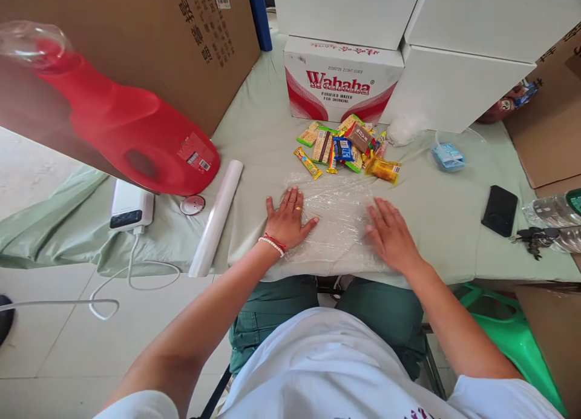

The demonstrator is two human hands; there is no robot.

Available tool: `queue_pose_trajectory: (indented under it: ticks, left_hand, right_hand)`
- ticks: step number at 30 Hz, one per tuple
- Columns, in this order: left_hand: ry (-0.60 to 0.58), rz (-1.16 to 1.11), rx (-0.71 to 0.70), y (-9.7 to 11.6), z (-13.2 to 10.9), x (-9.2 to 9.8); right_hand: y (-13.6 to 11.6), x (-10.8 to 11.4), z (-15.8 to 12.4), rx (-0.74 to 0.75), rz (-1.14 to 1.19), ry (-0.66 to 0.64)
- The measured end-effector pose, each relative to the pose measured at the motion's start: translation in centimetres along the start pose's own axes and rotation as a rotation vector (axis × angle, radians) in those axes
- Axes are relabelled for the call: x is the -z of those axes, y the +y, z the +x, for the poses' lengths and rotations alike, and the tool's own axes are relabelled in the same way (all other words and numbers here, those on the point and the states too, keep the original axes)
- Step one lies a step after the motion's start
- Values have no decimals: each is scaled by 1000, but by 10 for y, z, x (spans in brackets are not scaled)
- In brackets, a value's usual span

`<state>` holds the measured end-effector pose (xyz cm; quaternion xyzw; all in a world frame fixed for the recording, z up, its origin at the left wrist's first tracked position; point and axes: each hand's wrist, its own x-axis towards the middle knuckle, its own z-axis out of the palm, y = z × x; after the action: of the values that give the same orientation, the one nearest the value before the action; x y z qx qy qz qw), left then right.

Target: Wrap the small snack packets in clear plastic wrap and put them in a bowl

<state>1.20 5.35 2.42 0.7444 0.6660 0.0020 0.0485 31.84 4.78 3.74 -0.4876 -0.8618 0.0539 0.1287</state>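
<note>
A crinkled sheet of clear plastic film (338, 219) lies on the pale green tablecloth in front of me. My left hand (288, 219) rests flat on its left edge with the fingers spread, a red string and a beaded bracelet at the wrist. At the right edge of the film my right hand (391, 234) lies palm down, fingers extended. Neither hand grips anything. Just beyond the film is a pile of small wrapped snacks (342, 149) in yellow, green, blue and brown. A white roll (216, 219) lies to the left of my left hand.
Behind the snacks stand a Wahaha carton (340, 83) and white boxes (463, 86). A large red bottle (145, 134) and power bank (131, 204) are at left. A blue packet (448, 157), black phone (499, 211), keys (535, 238) and clear bottles (551, 212) are at right.
</note>
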Motion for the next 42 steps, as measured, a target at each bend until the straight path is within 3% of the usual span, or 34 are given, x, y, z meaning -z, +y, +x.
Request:
queue_pose_trajectory:
  ticks: [5,9,11,13,16,21,25,28,33,35,38,42]
  left_hand:
    - [1,-26,-5,-1,1,0]
    - [-21,-98,-8,-4,2,-1]
    - [-52,-146,-16,-7,4,0]
    - [-87,-190,-16,-11,7,2]
    - [-149,-248,0,-15,11,5]
    - [-180,-234,-23,-17,12,5]
    - [-112,-160,-36,-12,6,2]
    - [-37,-112,-37,-7,1,0]
    - [-23,-102,-52,-6,-3,0]
    - [-17,-118,-58,-8,-2,0]
    - [-16,-143,-82,-11,-2,-1]
    - [-3,-154,-84,-12,-2,-3]
  right_hand:
    - [-55,-10,-47,446,123,-230]
    - [-43,-5,-97,465,159,-289]
    - [-33,7,-106,437,216,-256]
    - [-34,19,-100,413,318,-180]
    - [-62,26,-65,400,411,-16]
    - [-130,11,5,336,219,273]
    - [-153,8,20,330,96,426]
    - [-142,13,17,330,112,448]
    - [-99,-1,12,293,53,83]
    - [-79,-10,2,254,45,14]
    - [-45,-15,-22,164,44,18]
    - [1,0,-55,5,24,55]
